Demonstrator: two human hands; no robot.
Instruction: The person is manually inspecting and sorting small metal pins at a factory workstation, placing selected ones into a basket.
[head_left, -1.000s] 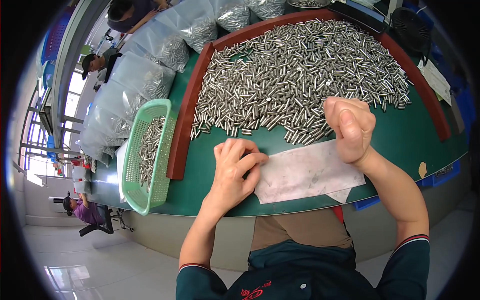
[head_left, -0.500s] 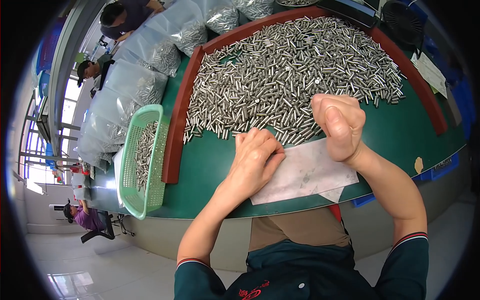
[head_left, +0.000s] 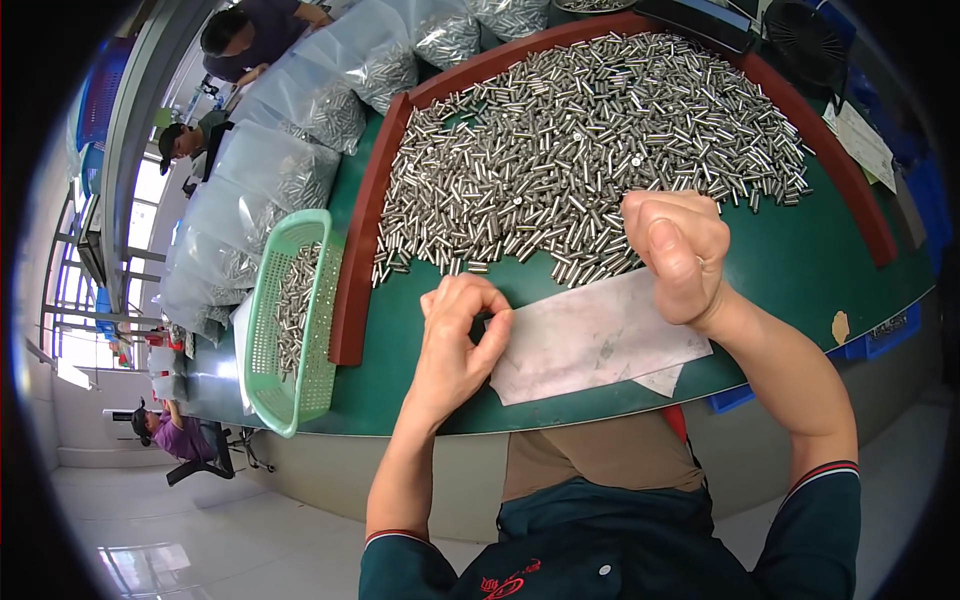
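Observation:
My right hand point(head_left: 677, 258) is closed in a fist above the right end of a pale, smudged cloth point(head_left: 600, 340). What the fist holds, if anything, is hidden. At the cloth's upper left corner, my left hand point(head_left: 460, 335) has its fingers curled and the tips of thumb and forefinger together. Whether that pinch has hold of anything cannot be made out. Just beyond both hands spreads a broad heap of short, shiny metal pins point(head_left: 560, 150). Two pins point(head_left: 465, 268) lie at its near edge, close to my left fingers.
A dark red raised border point(head_left: 350, 300) frames the heap on the green table point(head_left: 780, 270). To the left stands a green plastic basket point(head_left: 325, 370) with pins inside. Clear bags point(head_left: 250, 170) of metal parts line the far left. Several people are farther off at the left.
My left hand has moved left, from the cloth's upper edge to its upper left corner. My right fist has stayed almost where it was.

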